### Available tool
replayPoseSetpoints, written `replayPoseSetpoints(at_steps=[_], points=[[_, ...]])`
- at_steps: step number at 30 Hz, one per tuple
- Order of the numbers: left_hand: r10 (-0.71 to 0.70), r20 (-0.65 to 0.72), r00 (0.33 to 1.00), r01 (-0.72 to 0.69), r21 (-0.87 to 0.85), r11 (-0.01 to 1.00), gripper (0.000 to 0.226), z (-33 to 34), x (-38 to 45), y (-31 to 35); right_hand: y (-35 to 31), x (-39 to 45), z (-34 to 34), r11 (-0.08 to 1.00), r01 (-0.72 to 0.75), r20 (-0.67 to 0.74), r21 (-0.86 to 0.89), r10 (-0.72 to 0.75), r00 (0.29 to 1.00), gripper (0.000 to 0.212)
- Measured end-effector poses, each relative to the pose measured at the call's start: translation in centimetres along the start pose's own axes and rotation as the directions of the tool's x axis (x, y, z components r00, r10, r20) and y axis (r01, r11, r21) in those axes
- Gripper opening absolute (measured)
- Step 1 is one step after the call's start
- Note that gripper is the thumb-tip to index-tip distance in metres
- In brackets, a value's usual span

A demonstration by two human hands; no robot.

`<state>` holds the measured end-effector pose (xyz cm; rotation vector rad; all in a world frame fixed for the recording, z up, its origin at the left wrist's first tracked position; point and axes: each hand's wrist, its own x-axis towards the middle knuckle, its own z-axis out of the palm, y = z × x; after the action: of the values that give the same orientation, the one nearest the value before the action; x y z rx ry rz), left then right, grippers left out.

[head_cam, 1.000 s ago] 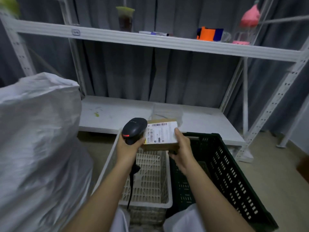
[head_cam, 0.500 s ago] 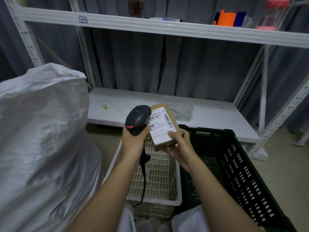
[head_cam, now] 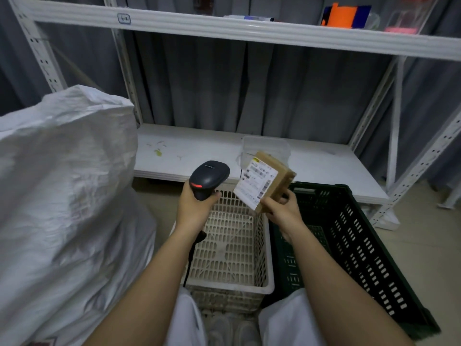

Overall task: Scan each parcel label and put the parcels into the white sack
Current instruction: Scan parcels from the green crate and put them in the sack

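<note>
Grey curtain (head_cam: 274,91) behind white shelf rack (head_cam: 249,28). Big white sack (head_cam: 62,196) stands at my left, top bunched. White basket (head_cam: 232,245) on floor between my knees, dark green crate (head_cam: 361,245) touching its right side. My left hand (head_cam: 194,211) wraps fingers round black scanner (head_cam: 208,177), red light showing, cord hanging down. My right hand (head_cam: 284,211) pinches brown parcel (head_cam: 277,176) by its low corner, tilted, white label (head_cam: 255,186) facing me. Parcel up in air above far edge of basket, near scanner, not touching it.
</note>
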<state>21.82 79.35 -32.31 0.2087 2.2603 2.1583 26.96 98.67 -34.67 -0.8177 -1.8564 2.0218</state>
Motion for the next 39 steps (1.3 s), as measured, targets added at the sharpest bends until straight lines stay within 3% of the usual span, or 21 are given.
replayPoseSetpoints(at_steps=[11,21,28,35,39], points=[[0.067,0.196,0.978,-0.097,0.151,0.984,0.053,-0.4,0.4,-1.5,0.7,0.6,0.2,1.0,-0.012,-0.013,0.01,0.012,1.0,0.087],[0.04,0.178,0.983,-0.09,0.286,0.954,0.054,-0.8,0.8,-2.2,1.1,1.0,0.0,1.0,-0.018,0.017,-0.022,0.018,1.0,0.088],[0.076,0.159,0.984,-0.116,0.258,0.959,0.05,-0.7,0.6,-2.0,0.8,0.8,0.3,1.0,-0.012,0.021,-0.007,0.012,1.0,0.085],[0.176,-0.008,0.984,-0.175,0.098,0.98,0.046,-1.2,-0.6,0.6,-2.2,-2.6,5.1,0.981,0.17,0.022,0.094,-0.173,0.985,0.074],[0.237,-0.118,0.964,-0.226,0.105,0.969,0.042,-4.6,-2.5,5.7,-6.9,-6.3,8.9,0.928,0.363,-0.011,0.077,-0.364,0.931,0.069]])
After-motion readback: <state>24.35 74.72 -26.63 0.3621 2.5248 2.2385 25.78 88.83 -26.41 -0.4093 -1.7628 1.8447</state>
